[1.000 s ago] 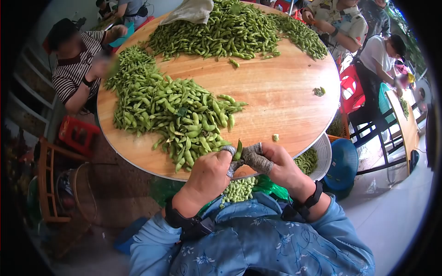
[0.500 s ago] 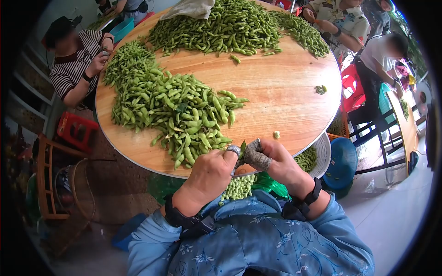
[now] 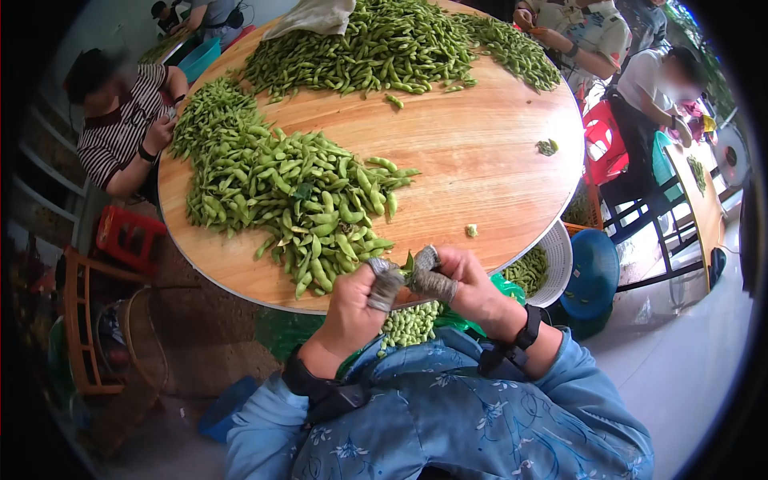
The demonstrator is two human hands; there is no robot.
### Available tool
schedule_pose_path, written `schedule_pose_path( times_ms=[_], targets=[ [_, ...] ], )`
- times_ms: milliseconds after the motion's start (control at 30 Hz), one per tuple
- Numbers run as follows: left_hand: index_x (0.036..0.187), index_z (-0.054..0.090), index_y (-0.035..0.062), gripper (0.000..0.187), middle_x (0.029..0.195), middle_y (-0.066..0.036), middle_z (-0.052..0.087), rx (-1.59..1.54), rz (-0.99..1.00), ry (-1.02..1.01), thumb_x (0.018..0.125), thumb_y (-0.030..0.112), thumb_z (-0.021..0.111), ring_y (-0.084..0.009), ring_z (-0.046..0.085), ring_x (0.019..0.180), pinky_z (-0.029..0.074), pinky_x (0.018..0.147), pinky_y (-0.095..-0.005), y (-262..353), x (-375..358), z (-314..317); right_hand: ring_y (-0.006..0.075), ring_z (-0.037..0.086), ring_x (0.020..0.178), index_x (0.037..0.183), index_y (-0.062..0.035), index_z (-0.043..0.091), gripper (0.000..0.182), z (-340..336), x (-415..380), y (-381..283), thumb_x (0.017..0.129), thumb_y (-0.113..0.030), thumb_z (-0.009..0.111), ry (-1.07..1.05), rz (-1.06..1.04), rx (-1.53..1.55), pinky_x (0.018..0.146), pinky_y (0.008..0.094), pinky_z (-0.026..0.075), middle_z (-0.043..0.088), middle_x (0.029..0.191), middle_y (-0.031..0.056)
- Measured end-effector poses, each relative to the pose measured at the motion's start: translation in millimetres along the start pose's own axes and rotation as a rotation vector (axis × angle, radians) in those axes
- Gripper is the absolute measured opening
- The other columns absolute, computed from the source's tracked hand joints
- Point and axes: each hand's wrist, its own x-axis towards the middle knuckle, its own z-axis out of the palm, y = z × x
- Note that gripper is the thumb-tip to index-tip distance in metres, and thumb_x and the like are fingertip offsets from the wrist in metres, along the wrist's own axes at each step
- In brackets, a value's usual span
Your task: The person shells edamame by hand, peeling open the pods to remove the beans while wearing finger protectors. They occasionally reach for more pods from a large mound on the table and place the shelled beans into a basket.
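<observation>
Both hands meet at the near edge of the round wooden table (image 3: 448,176), with grey wraps on thumbs and fingers. My left hand (image 3: 360,300) is closed on a green pod (image 3: 408,266), mostly hidden between the fingertips. My right hand (image 3: 464,288) pinches the same pod from the other side. Beyond and left of them spreads a heap of green pods (image 3: 320,208). Shelled pale green beans (image 3: 410,324) lie below the hands, beside green plastic (image 3: 288,330).
A larger pod pile (image 3: 368,48) with a cloth (image 3: 308,18) lies at the far side. At right are a white basket (image 3: 558,260) and blue basin (image 3: 590,272). Several people sit around; red stools (image 3: 132,240) stand near.
The view has shifted slightly. My left hand's wrapped thumb and fingers have turned more into view, still meeting my right hand. The person at left has lowered a hand.
</observation>
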Motion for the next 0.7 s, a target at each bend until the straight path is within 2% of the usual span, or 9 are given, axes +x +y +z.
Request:
schedule_pose_path(
  times_ms=[33,100,133,233,333,433,500,600,700],
  targets=[
    [0.088,0.054,0.0027,0.008,0.059,-0.002,0.052,0.000,0.002,-0.001,0.083,0.008,0.050,-0.0080,0.048,0.050,0.035,0.044,-0.0212,4.1,0.9,-0.2,0.0052,0.050,0.071,0.087,-0.0023,0.054,0.009,0.7,-0.8,-0.3,0.084,-0.011,0.053,0.001,-0.002,-0.001,0.064,0.0202,0.042,0.055,0.077,-0.0017],
    [0.087,0.053,0.0038,0.012,0.058,0.001,0.049,-0.274,-0.261,-0.004,0.087,0.011,0.044,-0.0041,0.043,0.048,0.031,0.043,-0.0165,15.0,3.5,-1.9,0.0042,0.049,0.072,0.088,-0.0029,0.055,0.010,4.8,-1.5,-3.4,0.084,-0.012,0.055,0.003,-0.065,-0.025,0.064,0.0197,0.041,0.054,0.078,-0.0033],
    [0.087,0.053,0.0044,0.012,0.056,-0.001,0.049,-0.391,-0.359,-0.039,0.087,0.012,0.044,-0.0050,0.042,0.046,0.029,0.041,-0.0172,18.0,5.5,-3.9,0.0042,0.049,0.072,0.088,-0.0029,0.055,0.010,5.3,-1.4,-6.4,0.084,-0.012,0.055,0.001,-0.069,-0.025,0.064,0.0197,0.041,0.054,0.078,-0.0033],
    [0.087,0.052,0.0048,0.008,0.056,-0.001,0.049,-0.571,-0.428,-0.129,0.086,0.010,0.045,-0.0050,0.042,0.046,0.028,0.040,-0.0174,12.0,5.9,-10.9,0.0044,0.048,0.073,0.087,-0.0021,0.054,0.010,1.7,-2.6,-12.2,0.083,-0.012,0.056,0.036,0.032,-0.050,0.065,0.0204,0.040,0.054,0.078,-0.0033],
    [0.086,0.052,0.0046,0.007,0.058,-0.001,0.049,-0.498,-0.379,-0.131,0.086,0.007,0.046,-0.0052,0.043,0.047,0.028,0.039,-0.0176,8.7,4.2,-11.9,0.0062,0.051,0.078,0.094,-0.0009,0.054,0.015,2.5,-3.0,-13.3,0.083,-0.011,0.056,-0.034,-0.015,-0.128,0.069,0.0216,0.042,0.056,0.084,-0.0010],
    [0.084,0.052,0.0041,0.008,0.059,0.000,0.049,-0.347,-0.293,-0.065,0.086,0.006,0.045,-0.0049,0.043,0.047,0.030,0.041,-0.0179,10.9,3.1,-4.4,0.0083,0.053,0.085,0.103,0.0008,0.051,0.022,11.4,-1.2,-20.7,0.083,-0.010,0.055,0.062,0.004,-0.115,0.075,0.0233,0.043,0.057,0.094,0.0023],
    [0.083,0.052,0.0038,0.009,0.059,0.001,0.050,-0.234,-0.235,-0.036,0.087,0.007,0.045,-0.0048,0.044,0.048,0.032,0.042,-0.0181,14.5,3.0,0.1,0.0103,0.053,0.090,0.110,0.0015,0.048,0.029,9.7,-1.0,-18.5,0.084,-0.008,0.054,0.019,0.031,0.030,0.078,0.0242,0.043,0.056,0.101,0.0047],
    [0.084,0.052,0.0007,0.007,0.062,0.002,0.050,-0.291,-0.215,-0.041,0.086,0.004,0.046,-0.0025,0.045,0.054,0.036,0.046,-0.0177,17.2,2.3,1.5,0.0099,0.053,0.089,0.108,0.0021,0.049,0.026,6.4,-2.9,-19.7,0.084,-0.007,0.054,0.004,0.083,0.017,0.078,0.0243,0.043,0.057,0.098,0.0047],
    [0.083,0.053,0.0038,0.010,0.059,0.001,0.049,-0.244,-0.214,-0.101,0.087,0.008,0.044,-0.0044,0.043,0.048,0.032,0.042,-0.0179,13.0,2.8,-3.0,0.0093,0.053,0.088,0.104,0.0027,0.052,0.022,7.3,-4.0,-16.2,0.084,-0.007,0.053,0.022,0.009,-0.085,0.078,0.0244,0.043,0.058,0.095,0.0048]
  ],
)
